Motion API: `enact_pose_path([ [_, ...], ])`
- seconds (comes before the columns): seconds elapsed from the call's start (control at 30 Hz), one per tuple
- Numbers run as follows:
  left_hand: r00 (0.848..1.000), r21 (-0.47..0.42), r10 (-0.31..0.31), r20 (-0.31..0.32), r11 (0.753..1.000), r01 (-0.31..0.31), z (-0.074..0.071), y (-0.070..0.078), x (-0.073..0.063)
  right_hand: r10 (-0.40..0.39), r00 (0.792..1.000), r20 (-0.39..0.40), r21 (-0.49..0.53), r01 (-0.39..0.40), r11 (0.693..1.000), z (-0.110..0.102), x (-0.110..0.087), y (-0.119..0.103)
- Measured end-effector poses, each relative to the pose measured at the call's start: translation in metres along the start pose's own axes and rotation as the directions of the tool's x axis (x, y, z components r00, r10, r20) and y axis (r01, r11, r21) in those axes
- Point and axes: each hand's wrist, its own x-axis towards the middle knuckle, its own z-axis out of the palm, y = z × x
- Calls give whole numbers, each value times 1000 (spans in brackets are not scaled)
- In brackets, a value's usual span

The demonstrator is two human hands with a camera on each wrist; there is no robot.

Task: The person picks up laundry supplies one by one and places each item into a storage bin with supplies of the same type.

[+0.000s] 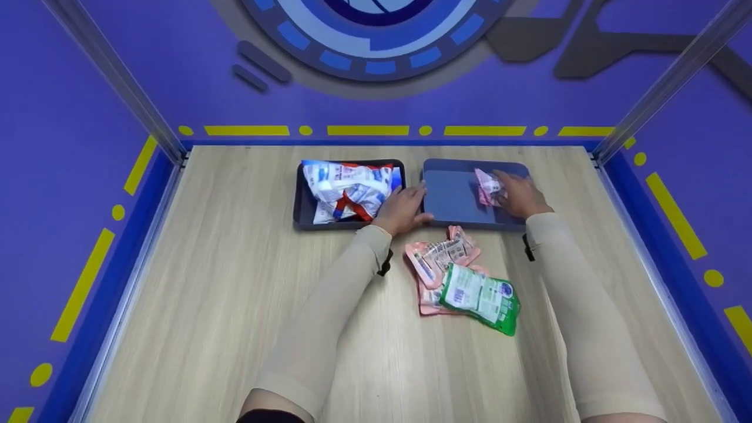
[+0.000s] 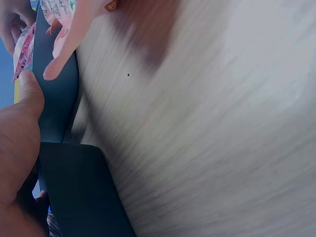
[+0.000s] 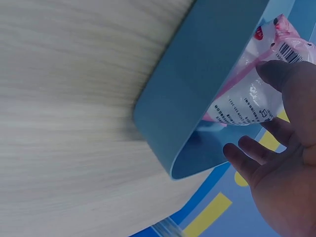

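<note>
In the head view, my right hand (image 1: pixel 524 194) is over the right part of the blue-grey tray (image 1: pixel 449 191). It pinches a pink-and-white snack packet (image 1: pixel 487 187) inside that tray. The right wrist view shows the thumb (image 3: pixel 281 74) against the packet's printed face (image 3: pixel 242 101), with a fingertip at its lower edge and two other fingers off it. My left hand (image 1: pixel 402 210) lies between the two trays, fingers extended and touching the blue-grey tray's left end. Its thumb (image 2: pixel 30 94) is at that tray's rim in the left wrist view.
A dark tray (image 1: pixel 301 202) on the left holds white, blue and red packages (image 1: pixel 349 185). In front of the blue-grey tray lie overlapping pink pouches (image 1: pixel 437 258) and a green-and-white pouch (image 1: pixel 482 296) on the wooden table (image 1: pixel 205 282). Blue-purple walls (image 1: pixel 153 70) enclose the back and sides.
</note>
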Motion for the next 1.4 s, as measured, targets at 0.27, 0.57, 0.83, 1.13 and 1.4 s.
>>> enact_pose_path([
  [0.27,1000,10,14,-11,1000,-14,0,-1,0,-29,999,-15,1,29,1000,0,-2,2],
  [0.57,1000,16,24,-9,1000,-24,0,-1,0,-37,999,-27,14,37,999,-3,-6,3],
  [0.83,1000,1,9,0,1000,-9,2,-3,3,-58,997,-59,31,60,998,-11,-18,7],
  [1.13,1000,-13,6,-6,1000,-6,3,-4,3,-17,998,-59,59,20,998,-15,-33,2],
  [1.4,1000,-18,1,-12,1000,-1,3,-3,3,-21,995,-99,85,30,996,-12,-51,-5],
])
